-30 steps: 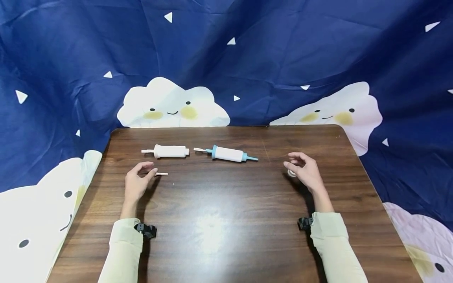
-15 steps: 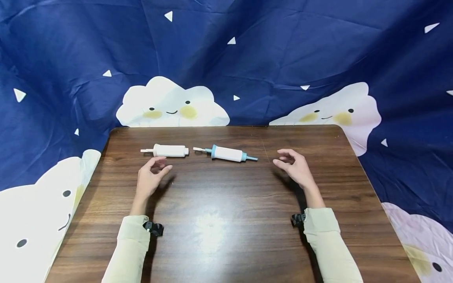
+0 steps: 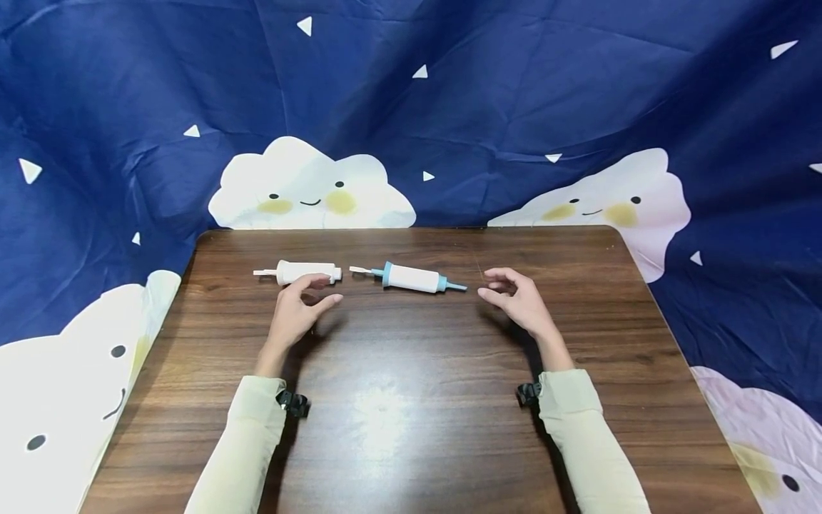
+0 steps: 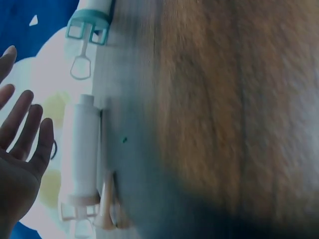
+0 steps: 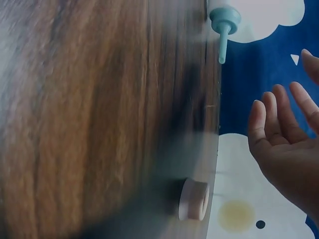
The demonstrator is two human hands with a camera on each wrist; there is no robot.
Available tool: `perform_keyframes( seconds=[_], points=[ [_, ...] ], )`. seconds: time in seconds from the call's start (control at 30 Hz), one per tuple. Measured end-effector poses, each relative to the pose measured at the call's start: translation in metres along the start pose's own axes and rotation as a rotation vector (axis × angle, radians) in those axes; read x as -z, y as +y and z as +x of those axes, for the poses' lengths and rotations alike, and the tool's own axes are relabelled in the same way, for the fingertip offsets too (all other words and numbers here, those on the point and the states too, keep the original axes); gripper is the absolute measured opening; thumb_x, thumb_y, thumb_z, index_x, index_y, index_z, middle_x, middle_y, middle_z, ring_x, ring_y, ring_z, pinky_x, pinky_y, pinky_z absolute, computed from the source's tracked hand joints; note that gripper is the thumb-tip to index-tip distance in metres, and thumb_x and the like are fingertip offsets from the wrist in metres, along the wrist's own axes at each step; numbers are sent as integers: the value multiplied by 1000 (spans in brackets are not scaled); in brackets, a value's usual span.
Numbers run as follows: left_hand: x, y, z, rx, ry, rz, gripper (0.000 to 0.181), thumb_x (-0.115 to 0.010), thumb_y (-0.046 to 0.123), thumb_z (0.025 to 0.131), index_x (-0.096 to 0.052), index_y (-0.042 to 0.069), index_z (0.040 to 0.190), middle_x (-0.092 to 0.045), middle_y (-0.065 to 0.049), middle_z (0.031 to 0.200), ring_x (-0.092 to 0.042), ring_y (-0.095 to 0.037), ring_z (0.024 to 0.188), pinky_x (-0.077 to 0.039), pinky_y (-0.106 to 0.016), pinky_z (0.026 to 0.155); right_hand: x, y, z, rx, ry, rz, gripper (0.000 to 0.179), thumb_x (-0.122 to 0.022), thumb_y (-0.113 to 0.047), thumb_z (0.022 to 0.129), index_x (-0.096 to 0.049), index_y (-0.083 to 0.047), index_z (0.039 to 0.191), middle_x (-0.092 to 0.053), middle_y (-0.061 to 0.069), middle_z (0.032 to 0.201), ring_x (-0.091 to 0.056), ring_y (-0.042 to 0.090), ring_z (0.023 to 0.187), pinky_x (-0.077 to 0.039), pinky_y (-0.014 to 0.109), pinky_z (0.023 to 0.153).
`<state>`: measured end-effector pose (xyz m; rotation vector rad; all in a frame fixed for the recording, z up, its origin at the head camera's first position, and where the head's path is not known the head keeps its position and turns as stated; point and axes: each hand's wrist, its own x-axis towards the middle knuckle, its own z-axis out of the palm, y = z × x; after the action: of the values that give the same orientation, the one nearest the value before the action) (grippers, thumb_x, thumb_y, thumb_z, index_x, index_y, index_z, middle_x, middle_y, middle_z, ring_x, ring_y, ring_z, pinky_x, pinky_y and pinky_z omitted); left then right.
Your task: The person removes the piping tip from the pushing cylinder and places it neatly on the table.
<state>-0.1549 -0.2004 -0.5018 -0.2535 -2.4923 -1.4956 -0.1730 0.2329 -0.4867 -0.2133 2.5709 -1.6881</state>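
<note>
My left hand (image 3: 302, 310) hovers over the table with thumb and fingers apart, holding nothing. In the head view its fingertips overlap a white plastic syringe (image 3: 290, 270) with a looped plunger handle. A white syringe with light-blue ends (image 3: 414, 278) lies to the right of it, its thin nozzle (image 3: 456, 287) pointing right. My right hand (image 3: 516, 300), also empty, is held just right of that nozzle with its fingers loosely bent. A small pale cone (image 4: 106, 204) lies beside the white syringe in the left wrist view. The right wrist view shows a round pale cap (image 5: 194, 199).
Both syringes lie near the far edge of the brown wooden table (image 3: 411, 350). Behind it hangs a blue cloth (image 3: 449, 128) printed with clouds and white triangles. Light reflects off the table's middle. The cone and cap are hidden in the head view.
Both hands have moved inward, the left to the right and the right to the left. They have left the spots by the cone and the cap. The syringes have stayed put.
</note>
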Motion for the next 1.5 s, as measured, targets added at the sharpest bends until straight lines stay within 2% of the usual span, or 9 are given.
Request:
perform_keyframes(
  seconds=[0.17,0.27,0.4,0.6,0.77,0.9,1.1,1.33,1.5],
  points=[
    [-7,6,7,-52,-21,48,47,-88,22,82,-70,5,122,-69,-11,119,-64,-32,110,-53,-53,88,-5,-2,4,-7,-31,-25,46,-77,-19,92,-62,3,130,-61,25,130,-59,38,118,-50,34,88],
    [-13,10,13,-84,-32,27,46,-88,20,81,-70,5,121,-68,-14,119,-61,-34,112,-53,-54,89,-9,-3,7,-36,-59,-36,48,-77,-21,93,-61,2,132,-61,24,130,-59,36,119,-51,35,87],
    [-21,14,21,-88,-54,30,46,-87,22,82,-70,6,121,-66,-16,117,-59,-40,106,-52,-53,86,-14,-3,11,-55,-88,-3,50,-76,-19,93,-59,3,134,-61,26,131,-58,38,119,-52,32,82],
    [-35,18,30,-83,-82,52,49,-87,25,82,-69,6,124,-66,-16,117,-57,-41,92,-49,-54,80,-22,-2,19,-47,-114,21,49,-77,-18,93,-60,3,133,-61,26,130,-60,37,117,-54,27,77],
    [-45,21,37,-95,-108,29,53,-89,25,81,-68,7,126,-66,-18,120,-58,-45,89,-49,-56,77,-28,-2,25,-20,-119,18,48,-78,-17,91,-61,5,131,-63,26,127,-62,35,113,-56,30,78],
    [-53,22,41,-99,-141,6,54,-89,22,81,-66,7,128,-64,-21,121,-61,-47,92,-52,-57,78,-33,-2,29,-12,-121,-6,48,-78,-16,91,-61,4,131,-64,25,124,-63,34,111,-56,33,78],
    [-62,24,47,-92,-175,22,54,-88,21,82,-65,8,129,-63,-17,124,-64,-41,100,-55,-52,80,-42,-1,37,-6,-143,-39,47,-79,-18,91,-63,2,131,-64,21,128,-62,34,116,-55,43,88],
    [-73,23,52,-57,-210,110,58,-87,29,83,-64,10,133,-63,-8,130,-59,-29,121,-42,-50,104,-50,2,41,-1,-121,-76,46,-80,-14,89,-65,1,129,-66,19,124,-62,34,116,-52,46,93],
    [-76,22,58,-26,-239,117,62,-86,30,83,-61,9,136,-61,-9,135,-56,-28,125,-44,-47,104,-52,4,45,-2,-128,-79,45,-80,-14,88,-65,1,128,-66,20,124,-62,34,117,-51,43,94]
  ],
)
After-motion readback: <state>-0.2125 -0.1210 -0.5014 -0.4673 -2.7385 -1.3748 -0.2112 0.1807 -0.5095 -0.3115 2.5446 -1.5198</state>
